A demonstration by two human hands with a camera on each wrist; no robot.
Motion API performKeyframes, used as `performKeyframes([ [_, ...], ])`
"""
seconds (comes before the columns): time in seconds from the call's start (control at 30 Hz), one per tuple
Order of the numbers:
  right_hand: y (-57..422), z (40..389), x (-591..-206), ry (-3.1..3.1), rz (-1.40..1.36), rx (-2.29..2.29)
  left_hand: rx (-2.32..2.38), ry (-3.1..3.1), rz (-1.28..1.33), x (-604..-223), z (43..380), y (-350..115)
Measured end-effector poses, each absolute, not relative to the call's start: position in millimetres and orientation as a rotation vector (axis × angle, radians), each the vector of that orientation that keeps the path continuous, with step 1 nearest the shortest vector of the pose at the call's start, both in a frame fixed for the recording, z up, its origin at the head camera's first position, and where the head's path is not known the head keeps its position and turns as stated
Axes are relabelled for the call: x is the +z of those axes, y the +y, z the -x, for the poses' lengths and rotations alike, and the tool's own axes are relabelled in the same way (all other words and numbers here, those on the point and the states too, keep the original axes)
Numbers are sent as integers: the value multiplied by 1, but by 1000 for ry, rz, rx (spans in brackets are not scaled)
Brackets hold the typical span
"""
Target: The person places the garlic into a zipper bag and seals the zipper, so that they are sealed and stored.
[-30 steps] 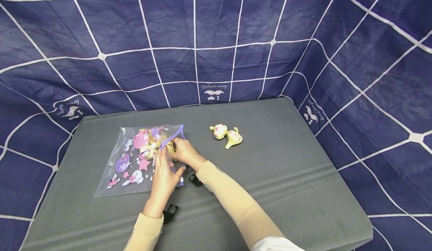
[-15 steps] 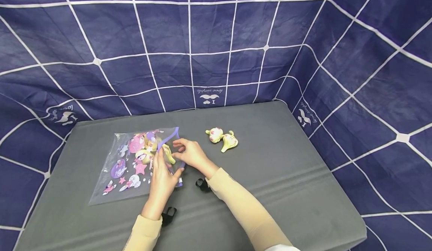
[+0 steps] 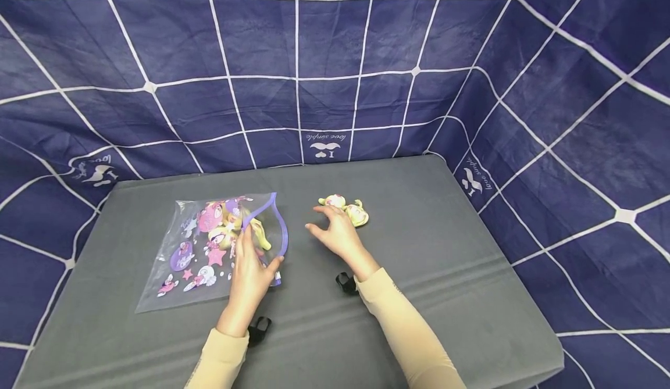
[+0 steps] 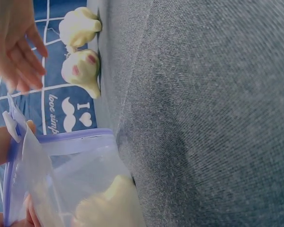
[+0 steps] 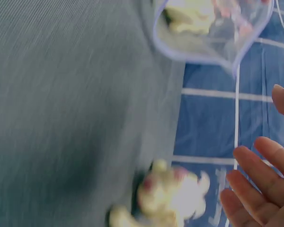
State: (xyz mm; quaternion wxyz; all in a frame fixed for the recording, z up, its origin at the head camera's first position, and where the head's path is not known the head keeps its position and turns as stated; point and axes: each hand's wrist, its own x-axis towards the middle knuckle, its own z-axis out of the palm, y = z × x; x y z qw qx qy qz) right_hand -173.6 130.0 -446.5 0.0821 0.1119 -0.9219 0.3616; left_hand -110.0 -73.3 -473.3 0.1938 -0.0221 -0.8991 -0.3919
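A clear zip bag (image 3: 157,278) with a purple rim and pink and purple cartoon prints lies on the left, its mouth gaping to the right. My left hand (image 3: 248,275) grips the bag at its mouth, fingers along the upper edge and thumb by the lower corner. Several pale yellow garlic bulbs with pink marks are inside, one garlic bulb (image 3: 259,235) showing right at the opening. My right hand (image 3: 340,235), fingers apart and holding nothing, is beside two loose garlic bulbs (image 3: 358,216), partly covering one in the head view. In the right wrist view, those garlic bulbs (image 5: 173,194) are blurred.
The grey padded table (image 3: 445,272) carries the bag and garlic. Behind it and on the right hangs a dark blue cloth (image 3: 335,40) with white grid lines. A black strap (image 3: 346,282) sits at the right wrist, another black strap (image 3: 259,331) at the left.
My right hand has come out of the bag's mouth and moved right to the loose garlic bulbs, leaving a bulb at the opening. The left hand stays on the bag; its mouth gapes wider.
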Motion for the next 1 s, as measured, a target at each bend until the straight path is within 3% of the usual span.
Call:
performKeyframes([
  [0.43,196,177,-453,-2692,-74,968,-1088,-2510,65,-469,113,-76],
  [1.0,210,191,-479,-2977,107,926,-1096,-2525,84,-472,110,-76],
])
